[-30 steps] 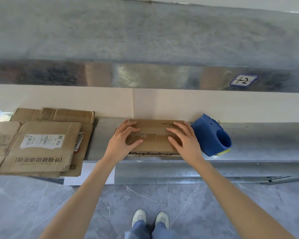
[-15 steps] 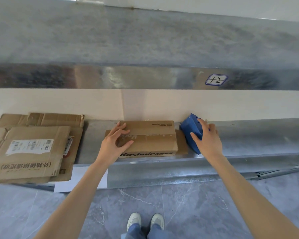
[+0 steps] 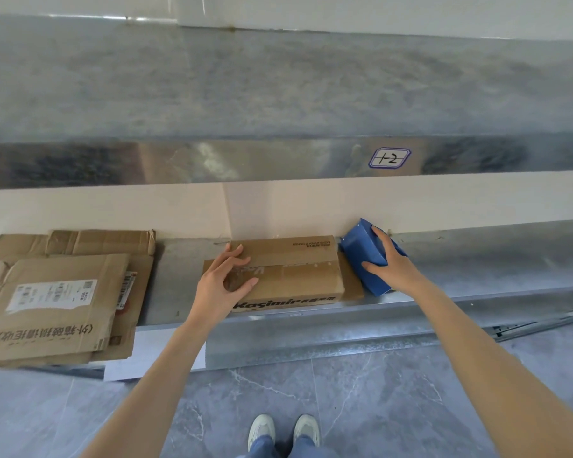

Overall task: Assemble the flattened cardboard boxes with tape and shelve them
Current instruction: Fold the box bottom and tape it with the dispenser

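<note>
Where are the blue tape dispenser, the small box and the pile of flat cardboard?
tape dispenser (image 3: 361,251), head view, on its blue top face.
box (image 3: 298,279), head view, on the near top flap.
flat cardboard (image 3: 63,269), head view, on the top sheet, above its label.

Metal shelf with cardboard and tape on it.
The grey metal shelf (image 3: 179,279) carries a stack of flattened cardboard (image 3: 57,302) at its left end, overhanging the front edge, a brown box (image 3: 295,276) near the middle, and a blue tape dispenser (image 3: 364,256) just beside the box on the right, close to the back wall.
</note>
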A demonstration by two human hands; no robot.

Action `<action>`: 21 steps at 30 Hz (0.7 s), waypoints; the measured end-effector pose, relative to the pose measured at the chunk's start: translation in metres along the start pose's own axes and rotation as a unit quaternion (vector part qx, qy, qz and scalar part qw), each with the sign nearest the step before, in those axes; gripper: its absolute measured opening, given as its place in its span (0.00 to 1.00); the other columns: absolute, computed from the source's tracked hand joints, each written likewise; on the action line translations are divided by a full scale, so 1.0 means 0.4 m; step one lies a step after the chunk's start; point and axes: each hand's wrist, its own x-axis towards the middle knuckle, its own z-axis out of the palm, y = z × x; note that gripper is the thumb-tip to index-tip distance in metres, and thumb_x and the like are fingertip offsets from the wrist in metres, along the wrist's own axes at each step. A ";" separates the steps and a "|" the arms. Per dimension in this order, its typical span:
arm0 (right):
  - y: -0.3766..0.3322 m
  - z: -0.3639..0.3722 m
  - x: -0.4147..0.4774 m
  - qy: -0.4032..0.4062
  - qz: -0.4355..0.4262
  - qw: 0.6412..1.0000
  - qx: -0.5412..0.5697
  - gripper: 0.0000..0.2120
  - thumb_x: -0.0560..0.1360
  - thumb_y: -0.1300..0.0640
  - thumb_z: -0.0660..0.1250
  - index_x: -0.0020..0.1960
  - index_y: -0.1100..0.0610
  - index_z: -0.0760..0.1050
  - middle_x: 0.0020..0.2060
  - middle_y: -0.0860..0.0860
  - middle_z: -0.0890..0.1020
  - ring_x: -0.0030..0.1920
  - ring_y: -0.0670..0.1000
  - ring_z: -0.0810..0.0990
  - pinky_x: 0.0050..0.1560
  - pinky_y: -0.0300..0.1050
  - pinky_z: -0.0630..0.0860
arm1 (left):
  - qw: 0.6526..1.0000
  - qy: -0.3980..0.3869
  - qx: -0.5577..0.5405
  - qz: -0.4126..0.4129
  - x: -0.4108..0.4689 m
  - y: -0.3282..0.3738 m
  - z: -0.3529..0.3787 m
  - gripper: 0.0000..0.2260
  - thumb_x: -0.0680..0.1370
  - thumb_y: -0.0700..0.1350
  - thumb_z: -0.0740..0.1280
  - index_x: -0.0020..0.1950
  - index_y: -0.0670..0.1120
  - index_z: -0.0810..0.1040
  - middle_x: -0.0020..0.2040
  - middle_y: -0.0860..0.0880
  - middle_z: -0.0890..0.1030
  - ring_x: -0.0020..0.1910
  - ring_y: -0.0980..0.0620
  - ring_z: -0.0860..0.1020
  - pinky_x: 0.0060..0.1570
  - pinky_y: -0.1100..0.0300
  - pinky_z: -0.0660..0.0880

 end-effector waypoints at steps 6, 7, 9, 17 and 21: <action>-0.003 -0.009 0.020 0.008 -0.014 1.000 -0.016 0.38 0.76 0.58 0.72 0.77 0.45 0.53 0.71 0.51 0.70 0.53 0.58 0.77 0.50 0.52 0.77 | 0.998 -0.065 -0.007 -0.003 0.007 -0.003 -0.039 0.17 0.76 0.35 0.70 0.60 0.53 0.78 0.72 0.58 0.71 0.76 0.63 0.59 0.66 0.51 0.73; -0.005 -0.005 0.019 0.016 -0.011 0.999 -0.025 0.38 0.76 0.59 0.71 0.76 0.44 0.53 0.69 0.51 0.72 0.49 0.58 0.79 0.45 0.50 0.76 | 0.997 -0.073 -0.003 0.002 0.008 -0.005 -0.045 0.17 0.76 0.36 0.70 0.61 0.53 0.78 0.72 0.59 0.71 0.76 0.62 0.59 0.67 0.51 0.72; -0.008 0.008 0.007 0.040 -0.007 0.998 -0.049 0.36 0.77 0.59 0.69 0.76 0.43 0.53 0.62 0.52 0.77 0.43 0.58 0.80 0.39 0.49 0.76 | 0.997 -0.077 0.016 0.012 0.007 -0.009 -0.054 0.16 0.77 0.39 0.71 0.62 0.53 0.78 0.72 0.60 0.70 0.75 0.59 0.64 0.68 0.50 0.71; -0.082 -0.050 -0.067 0.178 -0.090 0.968 -0.151 0.28 0.79 0.45 0.65 0.75 0.39 0.57 0.36 0.51 0.79 0.29 0.50 0.73 0.27 0.40 0.64 | 1.000 -0.031 -0.002 -0.001 -0.007 -0.002 -0.051 0.14 0.75 0.43 0.74 0.60 0.54 0.80 0.71 0.58 0.73 0.74 0.59 0.65 0.70 0.50 0.68; -0.177 -0.055 -0.089 0.143 -0.177 0.959 -0.170 0.31 0.76 0.41 0.67 0.74 0.35 0.57 0.39 0.45 0.75 0.30 0.46 0.69 0.29 0.38 0.61 | 0.999 -0.045 -0.004 -0.002 -0.003 0.001 -0.057 0.15 0.75 0.44 0.74 0.60 0.52 0.80 0.71 0.55 0.73 0.74 0.55 0.67 0.70 0.47 0.68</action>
